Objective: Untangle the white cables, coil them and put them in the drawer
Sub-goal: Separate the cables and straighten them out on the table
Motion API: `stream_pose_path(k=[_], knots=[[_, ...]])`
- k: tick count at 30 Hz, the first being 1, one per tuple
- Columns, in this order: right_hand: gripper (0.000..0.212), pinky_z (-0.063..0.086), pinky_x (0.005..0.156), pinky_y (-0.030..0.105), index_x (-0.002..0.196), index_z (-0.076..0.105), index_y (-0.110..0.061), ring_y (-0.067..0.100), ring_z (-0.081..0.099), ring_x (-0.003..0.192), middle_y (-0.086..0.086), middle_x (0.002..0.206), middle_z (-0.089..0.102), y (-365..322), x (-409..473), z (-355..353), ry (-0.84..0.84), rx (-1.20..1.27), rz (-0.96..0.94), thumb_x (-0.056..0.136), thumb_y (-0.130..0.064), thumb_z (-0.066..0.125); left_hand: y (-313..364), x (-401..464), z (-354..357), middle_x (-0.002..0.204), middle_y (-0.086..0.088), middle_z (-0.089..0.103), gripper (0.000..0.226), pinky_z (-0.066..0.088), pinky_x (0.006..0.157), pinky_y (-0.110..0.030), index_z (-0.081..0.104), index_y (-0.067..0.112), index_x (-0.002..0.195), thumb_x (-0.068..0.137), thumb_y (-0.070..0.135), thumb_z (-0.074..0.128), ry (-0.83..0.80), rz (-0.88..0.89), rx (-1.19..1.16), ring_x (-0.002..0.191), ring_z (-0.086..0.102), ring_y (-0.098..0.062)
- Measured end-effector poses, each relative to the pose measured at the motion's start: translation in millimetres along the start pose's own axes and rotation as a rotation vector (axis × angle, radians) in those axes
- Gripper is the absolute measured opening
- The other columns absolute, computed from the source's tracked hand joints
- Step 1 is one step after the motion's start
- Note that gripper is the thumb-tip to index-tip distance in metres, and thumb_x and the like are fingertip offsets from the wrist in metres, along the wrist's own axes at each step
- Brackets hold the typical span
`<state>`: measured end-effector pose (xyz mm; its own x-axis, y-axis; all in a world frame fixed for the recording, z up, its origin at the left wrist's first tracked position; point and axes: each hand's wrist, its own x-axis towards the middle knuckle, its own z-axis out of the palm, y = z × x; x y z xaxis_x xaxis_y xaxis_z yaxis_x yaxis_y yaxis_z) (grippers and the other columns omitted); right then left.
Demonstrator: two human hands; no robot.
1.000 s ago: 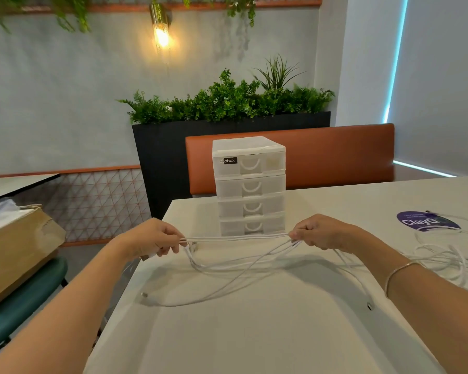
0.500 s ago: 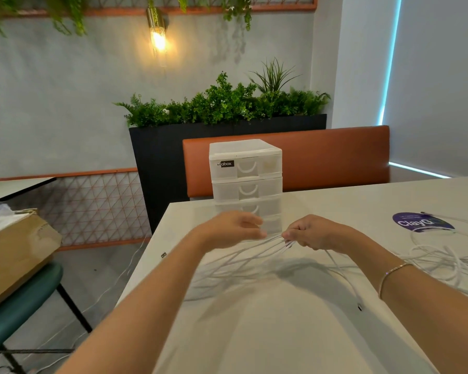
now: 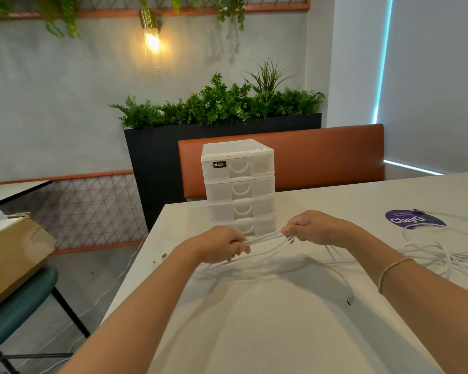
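Pale tabletop [image 3: 268, 333] fills the lower part of the view, seen from the head of a person whose two bare forearms reach forward over it. Nearest the viewer, a loose end of white cable trails toward the right forearm and finishes in a small dark plug [image 3: 349, 301] lying on the table; a thin bracelet [image 3: 391, 268] circles that wrist. Farther in, the left hand [image 3: 222, 245] and the right hand [image 3: 312, 228] sit close together but not touching, each with fingers curled tight around the same bundle of white cables [image 3: 265, 238]. Several strands stretch in the short gap between the two fists, and slack loops droop from them onto the table below, blurred by motion. Off to the right, a second tangle of white cable [image 3: 443, 255] lies on the table, well apart from the hands, with one strand crossing a round purple sticker [image 3: 414, 219]. Just behind the hands, a white four-drawer unit [image 3: 238, 184] stands upright on the table, all its drawers closed. At the left, beside the table, a cardboard box [image 3: 14, 255] rests on a teal chair [image 3: 19, 314]. Beyond the table runs an orange bench back [image 3: 322, 155], then a black planter [image 3: 157, 163] full of green foliage, and a lit wall lamp [image 3: 152, 41] on the grey wall.
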<state>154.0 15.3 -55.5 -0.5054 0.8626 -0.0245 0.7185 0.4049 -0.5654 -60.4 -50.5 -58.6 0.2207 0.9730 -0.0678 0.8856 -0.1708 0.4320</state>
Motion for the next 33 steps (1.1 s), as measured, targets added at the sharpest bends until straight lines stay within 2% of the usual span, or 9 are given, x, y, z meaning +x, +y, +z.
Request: stream_pose_path(k=[3,9,12,14,17,22,27,30,33], knots=[[0.037,0.038,0.066,0.023,0.092,0.068,-0.011,0.012,0.045,0.072,-0.001,0.075,0.053,0.0,1.7,-1.3,0.001,-0.002,-0.008,0.094,-0.042,0.048,-22.4,-11.7,-9.5,0.092,0.005,0.057,0.026,0.044,0.073,-0.015,0.064,0.015,0.112,0.099,0.018,0.042,0.013,-0.05,0.016,0.079,0.054,-0.009],[0.035,0.037,0.064,0.023,0.091,0.068,-0.01,0.014,0.044,0.073,0.004,0.078,0.053,-4.6,3.5,-2.3,0.009,0.04,-0.021,0.094,-0.04,0.049,-57.3,-29.1,-28.5,0.102,-0.002,0.065,0.023,0.049,0.092,-0.03,0.067,0.019,0.107,0.097,0.02,0.046,0.008,-0.16,-0.018,0.088,0.059,-0.015],[0.036,0.04,0.071,0.026,0.094,0.069,-0.008,0.017,0.048,0.083,0.018,0.091,0.059,-1.6,3.7,-5.7,0.023,0.072,-0.001,0.094,-0.039,0.049,-73.3,-40.9,-35.9,0.095,0.002,0.064,0.023,0.049,0.079,-0.02,0.067,0.019,0.108,0.097,0.021,0.046,0.023,-0.225,-0.036,0.083,0.057,-0.01],[0.035,0.038,0.07,0.027,0.092,0.069,-0.008,0.016,0.045,0.077,0.016,0.08,0.054,-0.1,3.3,-5.7,0.004,0.112,0.009,0.094,-0.038,0.05,-81.0,-45.9,-38.5,0.087,0.006,0.061,0.023,0.043,0.069,-0.013,0.066,0.019,0.109,0.097,0.02,0.046,0.042,-0.267,-0.068,0.077,0.054,-0.006],[0.034,0.03,0.063,0.027,0.074,0.062,-0.011,0.012,0.033,0.057,-0.003,0.057,0.042,0.8,4.1,-2.0,-0.037,0.173,-0.022,0.095,-0.035,0.051,-89.7,-46.5,-39.1,0.088,0.005,0.062,0.022,0.044,0.07,-0.012,0.066,0.016,0.11,0.097,0.018,0.048,0.053,-0.311,-0.07,0.078,0.056,-0.005],[0.031,0.034,0.057,0.02,0.076,0.06,-0.004,0.008,0.034,0.046,-0.005,0.05,0.052,5.1,6.6,-1.4,-0.051,0.288,-0.056,0.095,-0.026,0.052,-80.3,-41.8,-46.4,0.116,0.004,0.064,0.025,0.039,0.095,-0.023,0.062,0.019,0.118,0.096,0.022,0.05,0.017,-0.316,0.086,0.102,0.056,-0.01],[0.025,0.038,0.055,0.013,0.075,0.065,-0.007,0.007,0.038,0.043,-0.001,0.055,0.062,4.3,7.0,-1.8,-0.095,0.361,-0.061,0.093,-0.021,0.055,-13.2,-19.5,-37.5,0.138,0.006,0.049,0.04,0.031,0.103,-0.026,0.049,0.023,0.135,0.096,0.035,0.048,0.078,-0.074,0.041,0.126,0.043,-0.012],[0.025,0.039,0.062,0.013,0.072,0.065,-0.011,0.007,0.045,0.044,0.0,0.06,0.067,3.1,8.0,0.4,-0.121,0.365,-0.087,0.093,-0.021,0.056,22.9,0.1,-16.7,0.13,0.003,0.054,0.04,0.034,0.095,-0.025,0.053,0.02,0.129,0.096,0.041,0.044,0.003,0.004,0.072,0.115,0.049,-0.015],[0.025,0.04,0.065,0.015,0.071,0.064,-0.011,0.006,0.051,0.048,-0.002,0.06,0.067,1.3,6.0,-2.8,-0.135,0.327,-0.104,0.093,-0.02,0.055,33.6,13.4,-1.7,0.1,0.001,0.064,0.031,0.041,0.08,-0.026,0.061,0.015,0.109,0.096,0.039,0.047,-0.018,0.024,-0.001,0.086,0.055,-0.01]])
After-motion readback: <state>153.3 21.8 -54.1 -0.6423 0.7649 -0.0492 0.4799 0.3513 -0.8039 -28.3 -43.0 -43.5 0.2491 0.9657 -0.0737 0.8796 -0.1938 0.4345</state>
